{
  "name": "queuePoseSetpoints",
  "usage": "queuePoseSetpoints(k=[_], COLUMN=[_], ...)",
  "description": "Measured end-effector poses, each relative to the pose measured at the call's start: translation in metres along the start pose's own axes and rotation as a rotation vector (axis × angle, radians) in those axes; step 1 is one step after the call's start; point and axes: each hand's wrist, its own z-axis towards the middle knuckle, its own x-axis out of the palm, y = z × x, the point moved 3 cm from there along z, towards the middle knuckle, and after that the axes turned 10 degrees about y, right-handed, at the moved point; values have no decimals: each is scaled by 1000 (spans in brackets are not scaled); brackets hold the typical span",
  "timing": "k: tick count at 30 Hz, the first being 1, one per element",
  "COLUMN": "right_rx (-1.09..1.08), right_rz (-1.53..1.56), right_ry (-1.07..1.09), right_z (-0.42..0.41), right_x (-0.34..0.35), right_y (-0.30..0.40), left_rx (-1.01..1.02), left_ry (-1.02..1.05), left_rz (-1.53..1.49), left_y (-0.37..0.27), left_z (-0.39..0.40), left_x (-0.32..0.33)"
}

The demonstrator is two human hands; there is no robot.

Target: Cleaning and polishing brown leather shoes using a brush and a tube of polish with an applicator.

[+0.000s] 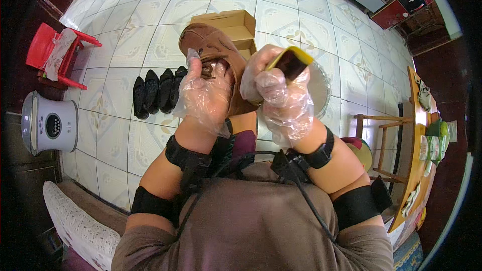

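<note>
My left hand [207,92], in a clear plastic glove, is palm up with its fingers inside the opening of a brown leather shoe [211,39] and holds it up. A brown lace lies near those fingers. My right hand [282,90], gloved the same way, grips a small yellow-edged block [292,62] with a dark brown face, which looks like a shoe-polish sponge. The right hand is just right of the shoe's side; whether they touch is hidden. Beyond the shoe, an open cardboard box [246,22] stands on the tiled floor.
Several black pointed shoes [151,90] stand in a row at left. A round pale object [322,92] is partly hidden behind my right hand. A red plastic chair [45,45] and a white appliance [62,126] stand further left. At right is a wooden table [412,150].
</note>
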Motion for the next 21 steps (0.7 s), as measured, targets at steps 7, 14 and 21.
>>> queuePoseSetpoints(k=[7,14,21], right_rx=[-99,-26,-22], right_rz=[-17,-53,-14], right_ry=[-98,-173,-233], right_z=[21,39,50], right_x=[-22,-27,-31], right_y=[10,7,0], left_rx=[-56,5,-13], left_ry=[303,145,73], left_rz=[17,263,156], left_y=[-1,-1,0], left_z=[1,-3,-2], left_x=[-3,-3,3])
